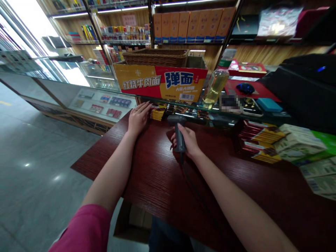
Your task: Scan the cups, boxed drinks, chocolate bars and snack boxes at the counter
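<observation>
A dark grey barcode scanner [180, 137] is in my right hand [189, 139], fingers wrapped round its handle, its head pointing away from me. Its cable runs down over the dark red wooden counter [154, 171]. At the counter's back left, my left hand [138, 117] lies with fingers stretched out beside a small stack of yellow and brown snack packets [158, 112]. The fingertips reach the stack's left end; whether they press on it I cannot tell.
Behind the counter's back edge stands a red and yellow noodle carton [162, 82] with a wicker basket [156, 57] on top. A bottle of yellowish liquid [215, 87] is beside it. More snack packets [259, 140] and green-white cartons [301, 141] are at right.
</observation>
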Demonstrator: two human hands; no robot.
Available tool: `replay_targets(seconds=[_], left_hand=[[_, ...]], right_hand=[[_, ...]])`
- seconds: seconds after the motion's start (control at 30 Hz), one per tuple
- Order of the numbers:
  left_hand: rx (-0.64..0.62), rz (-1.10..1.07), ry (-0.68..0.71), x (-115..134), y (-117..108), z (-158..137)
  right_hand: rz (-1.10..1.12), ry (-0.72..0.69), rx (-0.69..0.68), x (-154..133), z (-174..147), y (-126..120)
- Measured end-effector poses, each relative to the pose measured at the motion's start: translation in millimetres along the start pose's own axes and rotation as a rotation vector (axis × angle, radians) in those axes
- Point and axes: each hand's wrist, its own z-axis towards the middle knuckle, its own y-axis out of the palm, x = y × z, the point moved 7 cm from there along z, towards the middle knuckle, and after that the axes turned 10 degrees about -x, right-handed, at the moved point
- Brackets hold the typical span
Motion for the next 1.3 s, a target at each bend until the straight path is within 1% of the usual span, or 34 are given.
replay_targets(seconds=[0.1,0.2,0.3,0.37,0.43,0.5,0.53,0.6,0.67,0.77,0.8,0.87,0.93,1.0,1.07,1.1,1.17,1.23,1.3], left_hand=[[-0.065,0.017,0.013,7,5,1],[-0.089,0.023,-0.007,4,11,1],[-0.102,0.036,0.006,3,11,0],[-0.102,0.049,0.03,9,7,-2],[-0.064,0.057,0.055,25,1,-4],[-0.013,0.041,0.1,52,-2,-7],[0.0,0.02,0.14,71,0,-8],[-0.013,-0.045,0.247,118,11,-11],[-0.072,-0.124,0.364,171,29,-16],[-0.211,-0.227,0.516,249,60,-22],[-0.241,-0.255,0.542,271,70,-22],[-0.25,-0.313,0.538,308,86,-16],[-0.238,-0.363,0.501,337,101,-6],[-0.264,-0.373,0.494,359,117,3],[-0.298,-0.358,0.508,370,128,7],[-0.301,-0.354,0.508,370,129,7],[-0.269,-0.359,0.475,361,125,5],[-0.221,-0.364,0.437,346,115,0],[-0.215,-0.373,0.471,339,109,-4]], right_hand=[[0.034,-0.001,0.017,-1,-3,-5],[0.061,-0.01,0.036,0,-4,-7],[0.065,-0.084,0.112,-3,-7,-13],[0.067,-0.146,0.183,-8,-14,-20],[0.074,-0.183,0.235,-13,-24,-32],[0.072,-0.202,0.27,-20,-40,-48],[0.063,-0.209,0.283,-24,-50,-57],[0.033,-0.224,0.303,-34,-75,-79],[-0.009,-0.249,0.326,-47,-106,-101],[-0.071,-0.283,0.377,-67,-157,-133],[-0.083,-0.283,0.395,-72,-173,-144],[-0.089,-0.271,0.43,-82,-203,-164],[-0.087,-0.248,0.454,-88,-226,-183],[-0.083,-0.224,0.461,-93,-244,-199],[-0.066,-0.206,0.456,-95,-255,-210],[-0.052,-0.2,0.451,-95,-260,-214],[-0.028,-0.183,0.424,-95,-264,-216],[-0.022,-0.147,0.36,-93,-265,-211],[-0.03,-0.112,0.282,-90,-263,-203]])
